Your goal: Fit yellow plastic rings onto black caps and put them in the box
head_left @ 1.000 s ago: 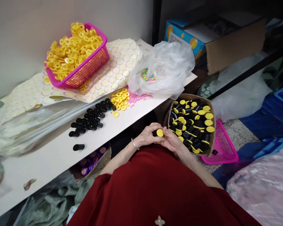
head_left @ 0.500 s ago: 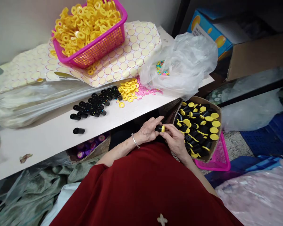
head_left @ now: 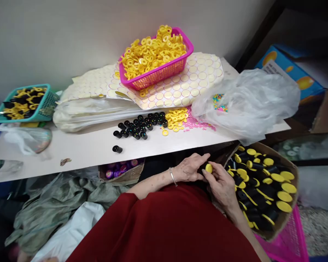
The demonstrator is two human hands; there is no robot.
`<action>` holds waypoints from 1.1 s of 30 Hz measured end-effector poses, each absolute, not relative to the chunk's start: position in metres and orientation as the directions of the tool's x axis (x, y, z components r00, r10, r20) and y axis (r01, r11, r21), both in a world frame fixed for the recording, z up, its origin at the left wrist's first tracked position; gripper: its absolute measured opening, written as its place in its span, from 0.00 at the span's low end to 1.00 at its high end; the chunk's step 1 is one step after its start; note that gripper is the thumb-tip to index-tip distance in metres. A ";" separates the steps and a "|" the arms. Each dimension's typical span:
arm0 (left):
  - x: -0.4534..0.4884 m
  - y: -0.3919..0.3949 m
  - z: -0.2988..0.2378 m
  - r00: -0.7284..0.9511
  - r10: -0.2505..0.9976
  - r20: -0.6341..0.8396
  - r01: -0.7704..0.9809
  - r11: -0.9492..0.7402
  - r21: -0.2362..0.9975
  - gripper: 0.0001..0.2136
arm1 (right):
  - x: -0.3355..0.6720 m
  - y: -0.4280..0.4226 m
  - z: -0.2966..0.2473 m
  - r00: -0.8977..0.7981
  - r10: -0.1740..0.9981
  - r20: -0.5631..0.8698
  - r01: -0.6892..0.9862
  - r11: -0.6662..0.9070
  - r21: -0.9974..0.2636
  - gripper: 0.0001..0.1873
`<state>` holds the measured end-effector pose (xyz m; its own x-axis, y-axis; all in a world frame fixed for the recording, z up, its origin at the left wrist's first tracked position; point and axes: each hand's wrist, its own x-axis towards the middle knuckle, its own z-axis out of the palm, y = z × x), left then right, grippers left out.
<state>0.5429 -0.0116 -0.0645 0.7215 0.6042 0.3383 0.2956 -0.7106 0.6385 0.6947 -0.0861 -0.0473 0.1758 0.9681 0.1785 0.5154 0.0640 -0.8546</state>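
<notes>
Between my hands, just in front of the table edge, is a small black bottle with a round yellow cap. The cap faces up toward me, and most of the dark body is hidden. My right hand pinches it at the cap with thumb and fingers. My left hand, with a silver bangle at the wrist, is closed about its other side, index finger stretched out past it. Close by on the right, a cardboard box holds many black bottles with yellow caps.
On the white table stand several open black bottles, with yellow ring pieces and pink beads alongside. Behind are a pink basket, a teal basket and a plastic bag. Purple items fill a box below.
My view has swung left, bringing the teal basket into sight. The bottle has turned between my hands, so its cap now faces me and its black body is mostly hidden.
</notes>
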 end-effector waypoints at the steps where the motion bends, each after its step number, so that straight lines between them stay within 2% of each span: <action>1: 0.537 -0.007 -0.064 0.698 0.607 0.381 0.301 -0.730 0.613 0.35 | 0.704 -0.080 -0.050 0.213 0.965 0.151 0.502 0.024 -0.864 0.18; 4: 0.510 0.017 -0.059 0.486 0.722 0.492 0.494 -0.691 0.527 0.25 | 0.749 -0.058 -0.059 0.406 0.899 0.166 0.594 -0.121 -0.795 0.23; 6: 0.488 0.038 -0.052 0.252 0.822 0.511 0.704 -0.518 0.487 0.17 | 0.784 -0.044 -0.065 0.485 0.840 0.243 0.741 -0.248 -0.624 0.23; 8: 0.471 0.060 -0.042 0.055 0.873 0.485 0.854 -0.293 0.430 0.13 | 0.815 -0.034 -0.070 0.495 0.834 0.244 0.826 -0.366 -0.428 0.21; 10: 0.461 0.079 -0.031 -0.048 0.903 0.428 0.928 -0.119 0.354 0.13 | 0.837 -0.028 -0.074 0.492 0.850 0.188 0.855 -0.431 -0.287 0.20; 13: 0.460 0.098 -0.021 -0.067 0.948 0.310 0.969 -0.012 0.245 0.13 | 0.853 -0.027 -0.078 0.481 0.868 0.122 0.869 -0.453 -0.202 0.17; 15: 0.463 0.104 -0.019 -0.050 0.967 0.249 0.978 -0.003 0.207 0.12 | 0.856 -0.026 -0.079 0.460 0.877 0.141 0.881 -0.431 -0.197 0.15; 18: 0.465 0.105 -0.023 -0.044 0.972 0.233 0.978 -0.005 0.207 0.11 | 0.844 -0.023 -0.077 0.396 0.854 0.337 0.915 -0.337 -0.220 0.15; 20: 0.466 0.104 -0.026 -0.045 0.969 0.242 0.973 -0.013 0.230 0.11 | 0.823 -0.016 -0.074 0.318 0.815 0.484 0.943 -0.219 -0.252 0.15; 22: 0.465 0.104 -0.031 -0.046 0.968 0.246 0.966 -0.020 0.258 0.13 | 0.795 -0.008 -0.070 0.225 0.803 0.552 0.952 -0.061 -0.299 0.14; 26: 0.465 0.107 -0.038 -0.052 0.959 0.280 0.951 -0.039 0.308 0.16 | 0.737 0.010 -0.063 0.058 0.840 0.539 0.888 0.204 -0.413 0.10; 33: 0.464 0.113 -0.043 -0.023 0.937 0.347 0.919 -0.118 0.377 0.10 | 0.684 0.036 -0.063 -0.048 0.896 0.441 0.812 0.292 -0.505 0.11</action>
<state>0.4638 0.1130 -0.0430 -0.0225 0.9375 0.3473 0.9185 -0.1177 0.3774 0.6838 0.0358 -0.0627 -0.0483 0.8964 0.4406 0.8124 0.2919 -0.5048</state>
